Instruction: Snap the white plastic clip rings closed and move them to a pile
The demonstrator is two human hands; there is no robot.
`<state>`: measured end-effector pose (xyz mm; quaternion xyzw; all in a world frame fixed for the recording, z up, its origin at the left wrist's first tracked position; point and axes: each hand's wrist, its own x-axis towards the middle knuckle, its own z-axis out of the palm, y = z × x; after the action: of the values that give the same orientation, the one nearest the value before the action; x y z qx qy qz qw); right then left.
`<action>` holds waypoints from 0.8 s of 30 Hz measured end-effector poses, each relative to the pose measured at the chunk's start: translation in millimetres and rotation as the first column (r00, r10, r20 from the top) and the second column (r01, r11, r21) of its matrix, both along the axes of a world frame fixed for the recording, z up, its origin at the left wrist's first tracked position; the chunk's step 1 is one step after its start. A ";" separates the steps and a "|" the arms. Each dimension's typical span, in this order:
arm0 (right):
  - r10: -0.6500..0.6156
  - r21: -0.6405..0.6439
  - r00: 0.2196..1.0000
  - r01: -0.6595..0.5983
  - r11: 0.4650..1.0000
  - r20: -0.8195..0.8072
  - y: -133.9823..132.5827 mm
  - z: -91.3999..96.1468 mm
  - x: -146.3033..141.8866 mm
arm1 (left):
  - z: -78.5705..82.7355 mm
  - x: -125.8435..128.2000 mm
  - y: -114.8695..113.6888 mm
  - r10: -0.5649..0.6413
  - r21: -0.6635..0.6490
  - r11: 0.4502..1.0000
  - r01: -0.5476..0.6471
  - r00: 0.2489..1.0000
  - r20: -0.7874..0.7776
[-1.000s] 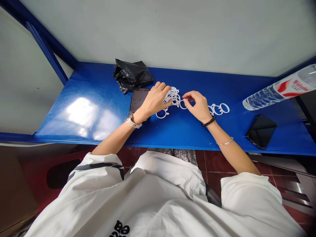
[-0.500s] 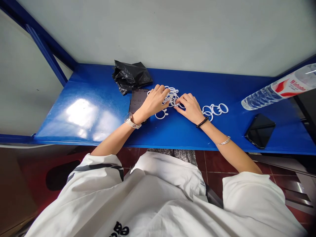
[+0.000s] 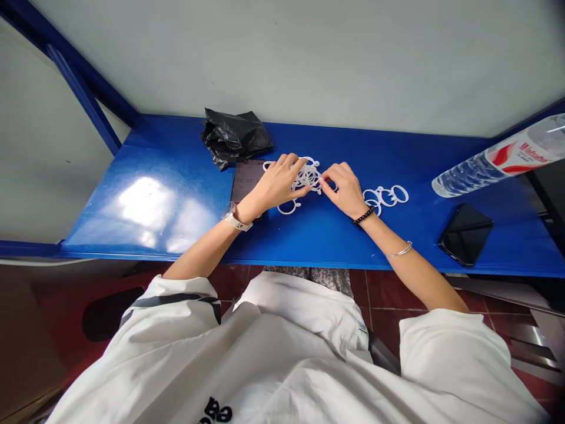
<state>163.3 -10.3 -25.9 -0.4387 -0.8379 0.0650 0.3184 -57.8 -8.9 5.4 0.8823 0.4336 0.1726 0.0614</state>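
Note:
Several white curtain rings, each with a small eyelet, lie tangled in a pile on the blue table. My left hand rests over the pile's left side, its thumb apart from the curved fingers. At the right edge of the pile, the thumb and fingertips of my right hand pinch a white curtain ring, which is partly hidden by the fingers. A loose ring lies below my left hand. To the right of my right wrist, several more rings form a small group.
A crumpled black plastic bag lies behind a phone with a timer on its screen, partly under my left hand. On the right are a water bottle and a dark phone. A pale wall rises behind the table.
My right hand has shifted slightly right, its fingertips pinching at the pile's edge. My left thumb has stretched away from the fingers, while that hand stays over the pile.

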 end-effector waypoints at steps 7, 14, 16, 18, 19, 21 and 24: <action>-0.082 0.037 0.996 0.083 0.996 -0.038 11.2 -6.2 5.5 | 12.2 -23.1 -2.2 -0.143 -0.188 0.975 0.122 0.984 -0.103; -0.169 -0.034 0.985 0.168 0.985 -0.025 7.8 -5.0 7.2 | 1.2 -36.0 11.7 -0.186 -0.383 0.920 0.088 0.956 -0.227; -0.154 -0.046 0.988 0.152 0.987 -0.031 5.5 -3.6 6.4 | -1.7 -34.0 13.8 -0.203 -0.387 0.915 0.115 0.959 -0.197; -0.124 -0.073 0.991 0.120 0.990 -0.058 3.8 -3.3 5.5 | -4.3 -31.7 15.5 -0.220 -0.373 0.916 0.150 0.964 -0.151; -0.108 -0.088 0.991 0.101 0.991 -0.076 3.3 -3.7 5.1 | -5.7 -30.6 16.3 -0.226 -0.361 0.917 0.167 0.966 -0.128; -0.078 -0.116 0.991 0.066 0.991 -0.107 2.8 -5.1 4.5 | -8.4 -28.3 17.6 -0.237 -0.343 0.919 0.193 0.967 -0.091; -0.031 -0.158 0.990 0.009 0.987 -0.137 2.3 -6.9 3.3 | -11.8 -25.0 18.1 -0.244 -0.315 0.924 0.219 0.969 -0.044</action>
<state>166.6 -8.0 -32.7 -0.4652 -0.8015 0.1581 0.3408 -82.8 9.2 -6.4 0.9132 0.3501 0.0582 0.2001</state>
